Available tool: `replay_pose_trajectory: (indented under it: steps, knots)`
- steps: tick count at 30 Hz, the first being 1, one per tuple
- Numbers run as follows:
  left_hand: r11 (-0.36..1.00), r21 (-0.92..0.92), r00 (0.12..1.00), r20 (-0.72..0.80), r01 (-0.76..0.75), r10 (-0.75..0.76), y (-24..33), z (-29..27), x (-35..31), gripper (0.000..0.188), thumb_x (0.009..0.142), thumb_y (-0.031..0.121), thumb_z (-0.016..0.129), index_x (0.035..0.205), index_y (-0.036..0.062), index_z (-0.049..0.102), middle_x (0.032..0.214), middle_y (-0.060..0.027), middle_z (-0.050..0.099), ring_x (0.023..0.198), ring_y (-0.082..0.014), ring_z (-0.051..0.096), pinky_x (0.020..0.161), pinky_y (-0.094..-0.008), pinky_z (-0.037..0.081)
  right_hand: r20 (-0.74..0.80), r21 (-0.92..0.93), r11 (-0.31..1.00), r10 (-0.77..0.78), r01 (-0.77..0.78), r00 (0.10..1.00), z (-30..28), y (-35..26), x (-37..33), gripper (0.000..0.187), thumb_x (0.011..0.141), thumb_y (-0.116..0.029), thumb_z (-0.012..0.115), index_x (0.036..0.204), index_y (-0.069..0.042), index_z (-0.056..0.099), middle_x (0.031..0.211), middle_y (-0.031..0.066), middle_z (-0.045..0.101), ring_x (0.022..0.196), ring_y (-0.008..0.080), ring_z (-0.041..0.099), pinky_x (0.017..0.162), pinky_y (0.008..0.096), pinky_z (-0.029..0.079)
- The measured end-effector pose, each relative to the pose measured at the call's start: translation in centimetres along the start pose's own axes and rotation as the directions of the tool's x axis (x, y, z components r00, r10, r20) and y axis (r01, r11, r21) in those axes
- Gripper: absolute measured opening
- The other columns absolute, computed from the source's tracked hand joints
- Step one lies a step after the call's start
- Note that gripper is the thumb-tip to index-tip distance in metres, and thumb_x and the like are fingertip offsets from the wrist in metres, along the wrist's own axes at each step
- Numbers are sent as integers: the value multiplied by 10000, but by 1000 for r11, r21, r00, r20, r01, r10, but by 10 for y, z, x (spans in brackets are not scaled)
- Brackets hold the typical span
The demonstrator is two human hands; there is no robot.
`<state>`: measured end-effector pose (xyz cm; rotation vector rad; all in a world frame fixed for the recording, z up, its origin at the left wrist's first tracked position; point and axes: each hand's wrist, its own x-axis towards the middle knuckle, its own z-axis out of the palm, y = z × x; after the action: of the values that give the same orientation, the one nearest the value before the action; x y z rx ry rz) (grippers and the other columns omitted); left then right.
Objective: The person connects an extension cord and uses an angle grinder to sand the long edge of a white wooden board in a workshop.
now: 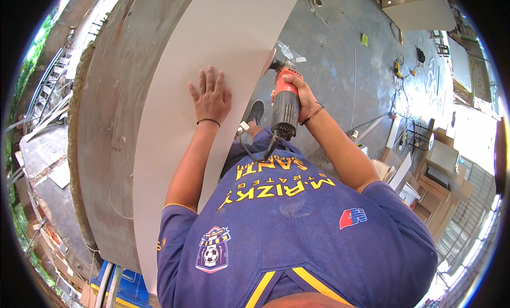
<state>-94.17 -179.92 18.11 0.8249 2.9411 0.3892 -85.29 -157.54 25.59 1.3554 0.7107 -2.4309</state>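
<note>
Both hands are at the pale panel [180, 132]: the left hand [211, 98] lies palm down on its face, fingers spread and gripping nothing, while the right hand [302, 98] is closed around the body of a red and black power tool [286, 103]. The tool's disc [269, 62] is at the panel's right edge, seen nearly edge-on (whether it touches the panel, I cannot tell).

Long and flat, the panel lies over a grey-brown worktop [109, 148], running from the top of the view down past the person's left arm. Its left edge sits well inside the worktop's rough outer rim, leaving a broad strip of worktop visible there. Its right edge faces the person's body and, higher up, the floor; the tool is on that side, its rear end near the shirt [297, 223] and its dark cord [248, 148] looping close by. The panel's surface looks smooth and off-white, with soft shading near the left hand.

Below the right edge shows a dark shoe [256, 112]. Open grey floor [337, 79] spreads rightward, bearing pale scraps [301, 59] and a yellow-green packet [364, 39]; farther off are cables [396, 93] and cardboard boxes [441, 159].
</note>
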Motion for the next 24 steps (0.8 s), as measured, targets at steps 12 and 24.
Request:
replay_pose_trajectory:
  steps: [12,24]
  knots:
    - [1000,4,1000,-10,14,-14,2,-5,0,491,900,356,444,1362,192,414,1491,-61,262,1391,-271,188,1098,-552,101,59,-12,999,-51,52,997,-6,-50,25,518,759,-302,656,1100,-19,388,806,167,579,678,275,624,610,446,560]
    - [999,-26,999,-15,28,-28,2,-9,1,494,893,344,476,1360,191,419,1480,-51,290,1385,-254,213,1106,-533,92,95,-42,997,-66,70,993,-4,-100,40,550,757,-309,655,1130,-17,375,849,164,554,728,274,613,662,435,560]
